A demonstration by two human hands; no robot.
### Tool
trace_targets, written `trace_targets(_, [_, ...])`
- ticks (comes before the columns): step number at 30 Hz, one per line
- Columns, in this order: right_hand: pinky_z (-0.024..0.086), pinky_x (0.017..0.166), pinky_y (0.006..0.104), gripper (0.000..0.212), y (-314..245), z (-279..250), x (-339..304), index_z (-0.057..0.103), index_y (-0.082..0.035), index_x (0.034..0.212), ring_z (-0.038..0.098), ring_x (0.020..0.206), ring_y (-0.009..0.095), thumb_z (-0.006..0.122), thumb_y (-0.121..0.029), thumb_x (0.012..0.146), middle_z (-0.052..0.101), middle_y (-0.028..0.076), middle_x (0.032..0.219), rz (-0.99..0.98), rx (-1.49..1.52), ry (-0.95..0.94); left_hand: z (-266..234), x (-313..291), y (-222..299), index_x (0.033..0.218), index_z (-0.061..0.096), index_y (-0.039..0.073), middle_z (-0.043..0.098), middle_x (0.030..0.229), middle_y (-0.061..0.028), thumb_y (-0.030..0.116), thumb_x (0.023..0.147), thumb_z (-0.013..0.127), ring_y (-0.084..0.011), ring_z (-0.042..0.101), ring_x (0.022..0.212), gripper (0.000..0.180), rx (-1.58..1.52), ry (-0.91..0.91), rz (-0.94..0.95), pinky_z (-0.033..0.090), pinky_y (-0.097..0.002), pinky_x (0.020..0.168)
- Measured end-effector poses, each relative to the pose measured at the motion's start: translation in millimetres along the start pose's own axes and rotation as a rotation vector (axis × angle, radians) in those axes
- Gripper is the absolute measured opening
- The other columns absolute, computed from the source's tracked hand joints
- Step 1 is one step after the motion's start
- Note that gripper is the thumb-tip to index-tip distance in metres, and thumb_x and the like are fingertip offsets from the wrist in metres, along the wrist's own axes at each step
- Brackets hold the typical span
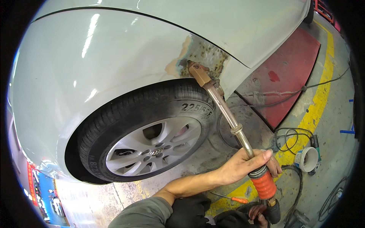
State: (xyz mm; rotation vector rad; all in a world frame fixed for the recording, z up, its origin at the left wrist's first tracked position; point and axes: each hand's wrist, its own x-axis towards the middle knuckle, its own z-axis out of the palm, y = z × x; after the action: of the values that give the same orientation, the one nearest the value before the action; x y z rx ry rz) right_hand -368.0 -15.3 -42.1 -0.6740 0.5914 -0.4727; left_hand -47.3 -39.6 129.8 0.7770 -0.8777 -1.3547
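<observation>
A long dent puller [223, 108], with a metal rod, a copper-coloured head and a ribbed orange grip, slants across the view. Its head rests against a bare, dark-spotted metal patch [209, 53] on the car's silver-white fender [125, 49], just above the wheel arch. My left hand [241, 167] is wrapped round the rod just above the orange grip, thumb lying along it. Low in the view, my right hand [258, 215] has its fingers curled at the tool's black rear end; shadow and the tool hide part of it.
Below the fender is the wheel [152, 148] with its black tyre. An orange-handled screwdriver [239, 199] lies on the floor near my legs. Right of the tool are a white bucket [307, 159], a green power tool [315, 142], loose cables [291, 138] and a red panel [285, 76].
</observation>
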Motion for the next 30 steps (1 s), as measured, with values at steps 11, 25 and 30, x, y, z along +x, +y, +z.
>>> trace_targets(11, [0.056,0.072,0.0525,0.026,10,-9,-6,0.058,-0.002,0.094,0.065,0.064,0.029,0.075,-0.022,0.095,0.062,0.014,0.069,-0.024,0.016,-0.023,-4,0,-9,0.093,0.072,-0.002,0.074,0.096,-0.0134,0.04,0.116,0.041,-0.0239,0.07,0.102,0.058,0.018,0.06,-0.038,0.054,-0.0398,0.097])
trace_targets(25, [0.056,0.072,0.0517,0.026,2,-1,-2,0.059,-0.003,0.092,0.064,0.065,0.028,0.075,-0.023,0.095,0.062,0.013,0.071,-0.025,0.002,-0.045,-5,0,-7,0.091,0.071,-0.002,0.073,0.092,-0.0129,0.044,0.115,0.042,-0.0231,0.069,0.096,0.06,-0.02,0.063,-0.011,0.054,-0.0394,0.094])
trace_targets(30, [0.056,0.072,0.0514,0.026,6,-4,-4,0.059,-0.003,0.091,0.064,0.065,0.028,0.075,-0.023,0.096,0.063,0.013,0.071,-0.025,0.007,-0.048,1,0,-16,0.083,0.067,-0.001,0.069,0.085,-0.0127,0.046,0.115,0.041,-0.0229,0.068,0.089,0.063,-0.153,0.119,-0.004,0.055,-0.0383,0.088])
